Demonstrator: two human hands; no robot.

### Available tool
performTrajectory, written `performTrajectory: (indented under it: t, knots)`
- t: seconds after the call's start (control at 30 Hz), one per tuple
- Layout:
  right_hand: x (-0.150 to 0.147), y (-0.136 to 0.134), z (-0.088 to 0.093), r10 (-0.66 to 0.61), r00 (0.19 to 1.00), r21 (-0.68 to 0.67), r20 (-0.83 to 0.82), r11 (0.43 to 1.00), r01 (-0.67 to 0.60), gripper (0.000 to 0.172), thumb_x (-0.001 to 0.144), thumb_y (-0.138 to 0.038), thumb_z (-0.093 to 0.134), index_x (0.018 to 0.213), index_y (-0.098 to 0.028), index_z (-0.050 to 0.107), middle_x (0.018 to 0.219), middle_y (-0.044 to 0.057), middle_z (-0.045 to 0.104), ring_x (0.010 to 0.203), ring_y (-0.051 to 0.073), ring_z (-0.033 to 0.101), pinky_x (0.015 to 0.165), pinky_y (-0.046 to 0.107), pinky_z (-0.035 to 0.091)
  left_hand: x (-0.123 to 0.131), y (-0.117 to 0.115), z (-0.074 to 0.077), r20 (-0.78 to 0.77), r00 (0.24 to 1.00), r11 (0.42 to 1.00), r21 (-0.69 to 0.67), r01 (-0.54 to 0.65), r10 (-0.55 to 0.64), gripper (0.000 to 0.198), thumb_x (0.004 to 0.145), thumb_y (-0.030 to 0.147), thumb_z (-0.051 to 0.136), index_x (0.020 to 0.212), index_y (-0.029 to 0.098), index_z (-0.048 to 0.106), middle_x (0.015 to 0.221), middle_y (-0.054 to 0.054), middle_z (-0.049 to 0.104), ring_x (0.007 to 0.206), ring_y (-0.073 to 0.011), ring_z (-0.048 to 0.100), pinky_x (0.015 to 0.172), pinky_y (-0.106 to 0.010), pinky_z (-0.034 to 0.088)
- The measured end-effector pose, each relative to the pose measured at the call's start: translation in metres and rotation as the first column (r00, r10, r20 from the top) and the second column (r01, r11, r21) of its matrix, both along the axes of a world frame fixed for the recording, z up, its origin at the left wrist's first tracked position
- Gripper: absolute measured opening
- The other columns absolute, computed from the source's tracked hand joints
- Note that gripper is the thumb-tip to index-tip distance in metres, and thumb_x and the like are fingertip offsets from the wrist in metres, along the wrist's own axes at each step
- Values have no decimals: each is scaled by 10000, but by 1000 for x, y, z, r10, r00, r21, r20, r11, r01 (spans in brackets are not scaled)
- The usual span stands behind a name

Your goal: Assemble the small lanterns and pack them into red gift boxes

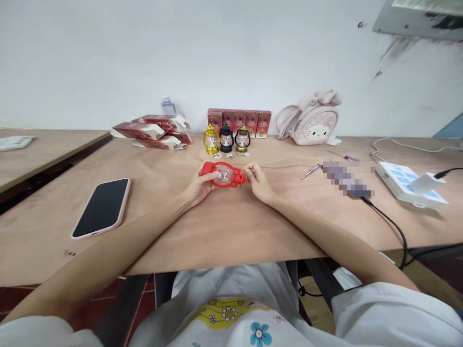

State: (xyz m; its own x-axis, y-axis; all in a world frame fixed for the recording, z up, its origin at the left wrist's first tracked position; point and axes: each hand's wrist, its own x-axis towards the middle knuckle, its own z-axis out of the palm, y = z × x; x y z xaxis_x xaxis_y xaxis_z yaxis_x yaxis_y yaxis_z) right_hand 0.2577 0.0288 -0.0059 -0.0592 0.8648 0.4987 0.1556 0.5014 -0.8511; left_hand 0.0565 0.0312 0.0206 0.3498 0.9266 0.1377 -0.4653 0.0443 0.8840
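A small red lantern [223, 175] with a clear globe lies on its side just above the table, its base to the left and its top to the right. My left hand [201, 185] is wrapped round the base end, thumb resting on the frame. At the top end, the fingers of my right hand [258, 182] are pinched together by the lantern's tip; whatever they grip there is too small to make out. Behind the hands stand three upright lanterns: a gold one [211, 140], a black one [226, 139] and a black-and-gold one [242, 139]. Tiny pieces [231, 155] lie before them.
Red boxes [240, 123] line the wall, and opened boxes [155, 131] are piled left of them. A phone [102, 208] lies at left. To the right are a pink bag [314, 123], a screwdriver [310, 171], a blurred-out object [346, 179] with a cable, and a power strip [407, 185].
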Motion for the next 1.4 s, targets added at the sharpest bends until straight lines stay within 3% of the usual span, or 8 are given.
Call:
performTrajectory:
  t: [0.2, 0.4, 0.7, 0.87, 1.03, 1.1, 1.27, 1.4]
  knots:
    - [1, 1, -4, -4, 1000, -39, -12, 999, 4, 331, 880, -557, 485, 865, -228, 455, 694, -48, 485, 595, 110, 470, 604, 266, 387, 2, -2, 2, -40, 999, 999, -44, 2, -3, 320, 691, 254, 735, 974, 133, 646, 930, -64, 729, 817, -187, 698, 764, -310, 593]
    - [2, 1, 1, 4, 999, -35, 32, 999, -3, 296, 902, -524, 478, 909, -228, 481, 689, -50, 498, 589, 109, 479, 614, 263, 399, 3, 3, 2, -29, 996, 985, -148, -83, 80, 208, 744, 227, 679, 926, 127, 678, 870, -54, 736, 792, -178, 695, 749, -298, 604]
    - [-2, -7, 4, -148, 976, 78, 161, 988, 137, 217, 943, -439, 436, 978, -233, 492, 720, -28, 513, 640, 134, 495, 666, 296, 404, 7, -2, 8, 20, 997, 964, -259, -63, 71, 146, 826, 231, 598, 863, 138, 704, 853, -58, 737, 763, -162, 688, 684, -256, 609]
    - [3, 3, 0, -79, 994, -149, -78, 987, 67, 348, 820, -523, 588, 972, -221, 502, 800, -9, 594, 677, 123, 538, 593, 255, 431, 5, -2, 7, 10, 996, 959, -273, -78, 84, 135, 790, 207, 630, 893, 146, 693, 881, -52, 735, 791, -166, 689, 708, -252, 610]
    - [12, 7, 3, 131, 980, -378, -149, 908, -179, 423, 645, -481, 758, 880, -183, 571, 641, -44, 587, 512, 79, 465, 502, 233, 388, 2, 1, 8, 11, 995, 957, -276, -93, 100, 160, 792, 223, 618, 914, 141, 684, 934, -61, 736, 867, -184, 692, 740, -252, 606]
    - [15, 7, 6, 140, 971, -405, -193, 890, -209, 406, 616, -469, 776, 816, -176, 578, 659, -30, 601, 519, 75, 472, 500, 231, 392, 2, 1, 8, 10, 996, 961, -262, -85, 91, 162, 783, 228, 629, 909, 139, 679, 947, -68, 734, 887, -191, 692, 757, -262, 607]
    - [23, 11, 9, -56, 974, -412, -220, 910, -41, 379, 633, -478, 764, 740, -184, 550, 695, -6, 614, 529, 75, 480, 496, 226, 383, 5, 1, 2, -17, 993, 972, -202, -116, 115, 205, 692, 157, 703, 888, 133, 648, 932, -59, 721, 854, -183, 692, 762, -306, 608]
    - [28, 18, 5, -168, 973, -316, -156, 942, 112, 404, 658, -540, 720, 770, -187, 559, 680, -18, 592, 512, 72, 427, 494, 230, 344, 6, 2, -1, -76, 993, 984, -143, -103, 93, 287, 612, 125, 768, 844, 143, 600, 907, -32, 708, 842, -183, 692, 809, -360, 585]
